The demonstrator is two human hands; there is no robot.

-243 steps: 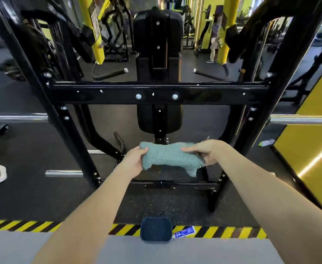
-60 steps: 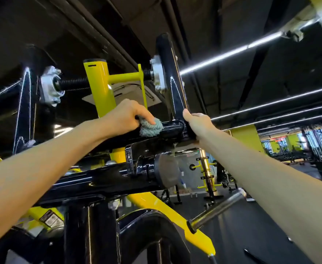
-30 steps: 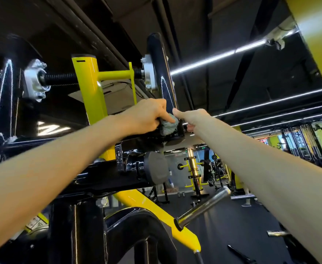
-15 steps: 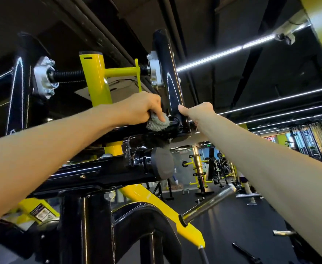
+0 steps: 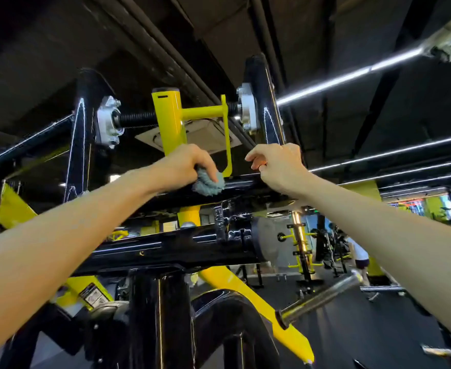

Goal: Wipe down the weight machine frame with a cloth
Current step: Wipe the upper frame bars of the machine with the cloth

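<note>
Left hand [image 5: 189, 163] — clenched round a bunched grey-blue cloth [image 5: 208, 184], knuckles up. The cloth was pressed on top of the black crossbar [image 5: 241, 185] of the frame [image 5: 80, 134], just beside the lower tip of a yellow plate [image 5: 227, 139].

Right hand [image 5: 280, 166] — fingers curled, placed at the foot of the right upright [image 5: 268, 102] where it met the crossbar. It was near the cloth but apart from it. Whether it gripped the upright could not be told.

Above the hands: a yellow post [image 5: 168, 121] rose behind the left hand, joined to the plate by a short yellow tube. A threaded shaft [image 5: 136, 119] ran from the post to a silver bearing [image 5: 109, 121] on the left upright. A second bearing [image 5: 247, 110] sat on the right upright.

Below the crossbar: a heavier black beam [image 5: 165, 249]; under it a yellow arm [image 5: 259, 302] slanting down to the right, and a chrome peg [image 5: 323, 296] jutting out beside it. A label [image 5: 93, 294] was fixed to a yellow part at lower left.

Background: light strips [image 5: 352, 73] on a dark ceiling, other machines [image 5: 301, 246], a blurred person [image 5: 360, 258].
</note>
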